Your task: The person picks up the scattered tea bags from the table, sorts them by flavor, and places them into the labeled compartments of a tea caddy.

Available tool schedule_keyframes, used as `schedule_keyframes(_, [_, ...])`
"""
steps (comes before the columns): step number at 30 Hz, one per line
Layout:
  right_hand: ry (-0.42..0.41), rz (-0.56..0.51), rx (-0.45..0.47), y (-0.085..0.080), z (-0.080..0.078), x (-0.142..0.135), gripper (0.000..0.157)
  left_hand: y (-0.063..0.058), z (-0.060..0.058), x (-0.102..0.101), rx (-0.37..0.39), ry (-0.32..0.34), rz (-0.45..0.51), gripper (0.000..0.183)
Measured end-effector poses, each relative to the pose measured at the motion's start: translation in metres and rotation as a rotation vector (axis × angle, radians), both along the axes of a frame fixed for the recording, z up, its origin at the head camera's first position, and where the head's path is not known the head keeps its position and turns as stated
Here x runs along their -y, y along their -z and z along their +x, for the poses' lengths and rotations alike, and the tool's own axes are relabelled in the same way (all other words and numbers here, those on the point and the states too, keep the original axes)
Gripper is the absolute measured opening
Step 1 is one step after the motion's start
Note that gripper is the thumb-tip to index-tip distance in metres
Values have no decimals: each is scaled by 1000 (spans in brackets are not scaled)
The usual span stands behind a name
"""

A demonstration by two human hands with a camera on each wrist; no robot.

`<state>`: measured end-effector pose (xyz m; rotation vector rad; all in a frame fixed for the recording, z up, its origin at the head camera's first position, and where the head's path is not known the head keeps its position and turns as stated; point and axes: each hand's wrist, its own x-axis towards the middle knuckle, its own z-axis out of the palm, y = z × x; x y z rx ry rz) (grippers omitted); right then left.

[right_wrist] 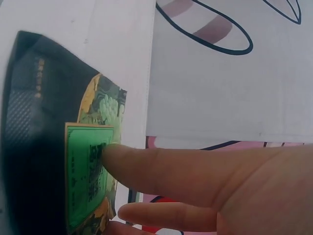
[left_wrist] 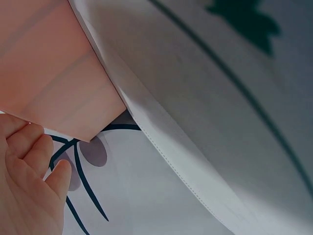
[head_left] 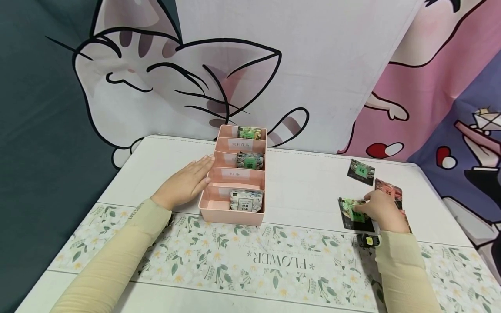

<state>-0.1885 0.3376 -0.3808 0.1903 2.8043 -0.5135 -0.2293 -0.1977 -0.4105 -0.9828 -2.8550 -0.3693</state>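
A smooth white tabletop (head_left: pixel 305 187) bears a pale floral-printed band (head_left: pixel 219 265) across its near part. Beyond its far edge stands a printed fabric backdrop (head_left: pixel 332 52): dark teal left, white with a smiling cartoon cat (head_left: pixel 117 104), pink and purple-blue right.

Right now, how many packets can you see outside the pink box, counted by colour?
Green-labelled packets: 2
Red packets: 2, one mostly hidden by the right hand
Total: 4 packets in sight
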Motion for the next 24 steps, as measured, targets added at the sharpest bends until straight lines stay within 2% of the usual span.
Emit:
schedule_keyframes(9, [-1, -9, -10, 4, -2, -4, 53, 0, 0, 0, 5, -2, 2, 63])
schedule_keyframes(18, [74, -78, -2, 5, -1, -6, 54, 0, -1, 0, 1, 0, 4, 62])
schedule_keyframes(24, [55, -97, -21, 5, -2, -6, 56, 1, -2, 0, 2, 1, 4, 63])
